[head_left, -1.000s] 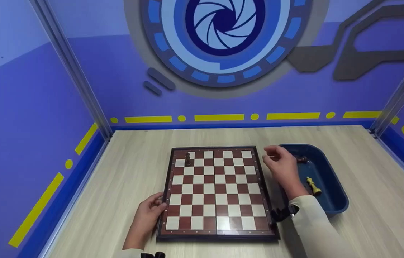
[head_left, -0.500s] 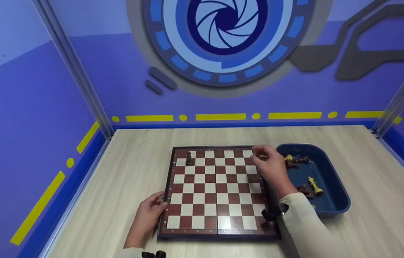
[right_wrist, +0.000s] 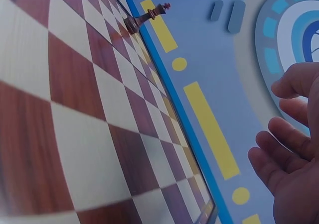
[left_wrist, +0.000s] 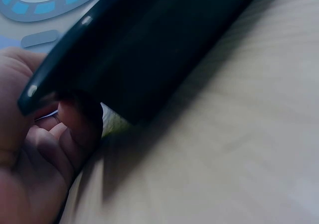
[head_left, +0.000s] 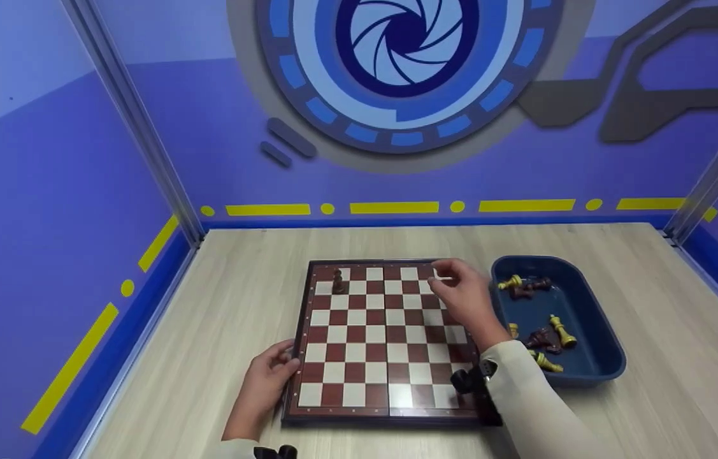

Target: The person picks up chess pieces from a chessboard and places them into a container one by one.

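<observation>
A brown-and-white chessboard (head_left: 368,331) lies on the table with one dark chess piece (head_left: 338,282) upright near its far left corner; the right wrist view shows that piece as a king (right_wrist: 144,19) with a reddish top. My left hand (head_left: 263,387) holds the board's left edge, thumb on top and fingers curled beneath the rim, as the left wrist view shows. Above the far right part of the board hovers my right hand (head_left: 466,299), its fingers loosely bent and apart from the thumb. Nothing is visible between them.
To the right of the board stands a dark blue tray (head_left: 601,331) with several yellow and dark chess pieces lying in it, among them a yellow king (head_left: 562,331). Blue wall panels (head_left: 390,159) close off the back and both sides of the table (head_left: 250,274).
My right hand has moved left from beside the tray to over the board, uncovering more pieces in the tray. My left hand stays at the board's edge, and the dark king has not moved.
</observation>
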Demonstrator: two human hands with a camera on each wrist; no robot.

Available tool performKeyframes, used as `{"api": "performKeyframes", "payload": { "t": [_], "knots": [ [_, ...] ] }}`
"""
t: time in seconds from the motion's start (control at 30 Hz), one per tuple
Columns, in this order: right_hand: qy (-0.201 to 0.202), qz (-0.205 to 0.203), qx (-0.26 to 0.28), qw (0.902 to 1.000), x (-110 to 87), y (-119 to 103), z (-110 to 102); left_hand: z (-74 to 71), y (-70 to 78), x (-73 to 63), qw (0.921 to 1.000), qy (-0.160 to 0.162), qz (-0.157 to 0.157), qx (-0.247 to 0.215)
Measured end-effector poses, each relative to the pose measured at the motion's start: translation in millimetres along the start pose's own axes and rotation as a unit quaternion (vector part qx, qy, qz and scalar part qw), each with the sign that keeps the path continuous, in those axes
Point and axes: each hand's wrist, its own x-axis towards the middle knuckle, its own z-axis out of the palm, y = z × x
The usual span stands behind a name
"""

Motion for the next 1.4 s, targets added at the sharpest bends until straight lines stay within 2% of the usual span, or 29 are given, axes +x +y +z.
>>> {"api": "performKeyframes", "payload": {
  "t": [0.17, 0.37, 0.63, 0.93, 1.1, 1.4],
  "knots": [
    [-0.009, 0.009, 0.001, 0.9999, -0.6, -2, 8, -0.8, -1.0, 0.6, 0.9999, 0.001, 0.006, 0.011],
    [-0.007, 0.015, 0.016, 0.9997, 0.0, -6, 19, -2.2, -2.5, 1.4, 0.9999, 0.000, 0.009, 0.006],
    [-0.014, 0.029, 0.008, 0.9995, 0.6, -13, 36, -1.8, -2.4, 1.4, 1.0000, -0.003, 0.007, 0.000],
    [-0.034, 0.001, 0.048, 0.9982, 3.2, -15, 53, -1.1, -1.6, 1.1, 1.0000, 0.000, 0.001, -0.007],
    [-0.042, -0.009, 0.045, 0.9981, 4.5, -16, 64, -1.5, -1.2, 0.3, 0.9998, -0.005, 0.013, -0.012],
    [-0.077, 0.009, 0.051, 0.9957, 5.8, -19, 83, -1.6, -1.2, 0.2, 0.9995, -0.004, 0.007, -0.031]
  ]
}}
